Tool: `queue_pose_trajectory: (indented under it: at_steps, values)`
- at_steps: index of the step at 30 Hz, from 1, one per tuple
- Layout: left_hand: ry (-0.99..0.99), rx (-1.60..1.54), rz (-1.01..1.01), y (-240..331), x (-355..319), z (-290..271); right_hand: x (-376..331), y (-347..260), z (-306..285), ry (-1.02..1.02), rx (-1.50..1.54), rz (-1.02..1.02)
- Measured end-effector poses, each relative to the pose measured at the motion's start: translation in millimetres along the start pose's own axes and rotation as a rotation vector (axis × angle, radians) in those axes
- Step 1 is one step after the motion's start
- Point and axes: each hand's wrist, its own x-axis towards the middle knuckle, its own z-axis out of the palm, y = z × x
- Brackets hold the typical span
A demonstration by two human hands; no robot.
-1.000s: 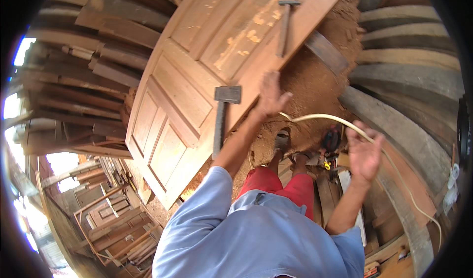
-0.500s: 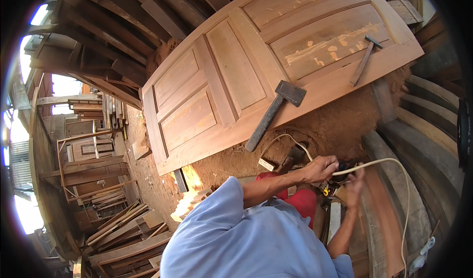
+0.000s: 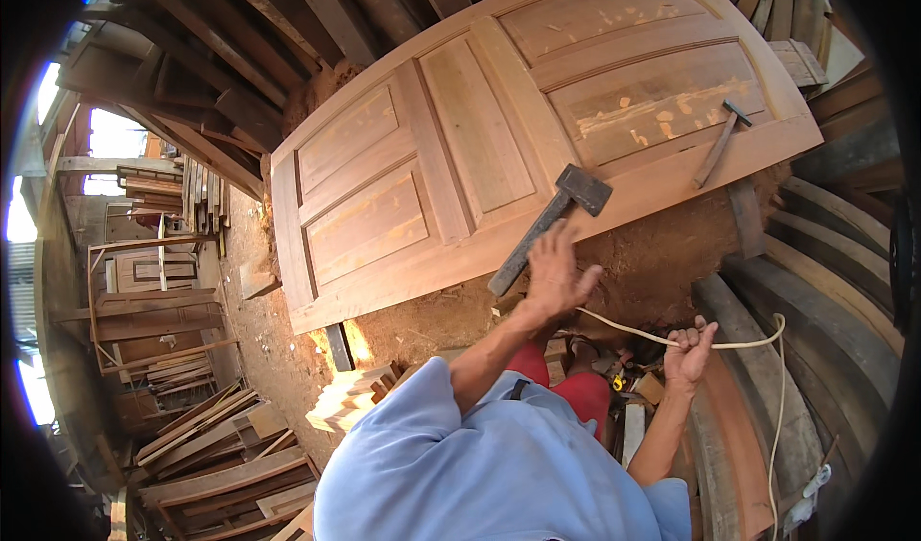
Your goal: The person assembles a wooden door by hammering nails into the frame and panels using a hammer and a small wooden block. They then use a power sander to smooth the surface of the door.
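My left hand (image 3: pixel 559 277) is open, fingers spread, close to the handle of a dark, heavy-headed mallet (image 3: pixel 584 189). Whether the fingertips touch the handle I cannot tell. The mallet lies across the near edge of a panelled wooden door (image 3: pixel 480 133), its handle jutting past that edge. Closed around a cream electrical cord (image 3: pixel 624 327), my right hand (image 3: pixel 689 351) is held to the right of my knees. The cord runs leftward under my left hand and rightward over stacked planks, where it loops and hangs down. A small hammer (image 3: pixel 720 145) rests on the door's right part.
Stacked boards (image 3: pixel 796 320) fill the right side. Below the door is brown, dusty ground (image 3: pixel 633 263). Light wood blocks (image 3: pixel 350 397) stand left of my body. A yellow tape measure (image 3: pixel 619 384) lies near my feet. More timber (image 3: pixel 230 464) is piled at the lower left.
My left hand has let go of the cord and moved up and left to the mallet handle, opening. My right hand has closed on the cord.
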Motion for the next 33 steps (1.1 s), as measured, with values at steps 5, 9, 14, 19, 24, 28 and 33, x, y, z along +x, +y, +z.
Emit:
queue_pose_trajectory:
  at_steps: [5, 9, 14, 19, 24, 28, 33]
  values:
    - [-0.245, 0.241, -0.283, -131, -18, -26, 0, -2, -17, 0.094, 0.040, 0.051]
    - [-0.259, 0.251, -0.154, -120, -20, -9, 0, 42, -8, 0.160, -0.010, 0.149]
    - [-0.280, 0.118, -0.177, -117, -21, -2, -16, 90, 35, 0.142, -0.172, 0.313]
    - [-0.287, -0.323, -0.213, -77, -49, 15, -23, 122, 53, -0.057, -0.467, 0.436]
    - [-0.627, -0.498, -0.175, -54, -79, -9, -32, 141, 74, -0.184, -0.319, 0.400]
    - [-0.919, -0.543, -0.118, -50, -99, -24, -28, 144, 65, -0.137, -0.245, 0.371]
    - [-1.178, -0.428, -0.075, -28, -94, -17, -57, 120, 8, -0.171, 0.174, 0.334]
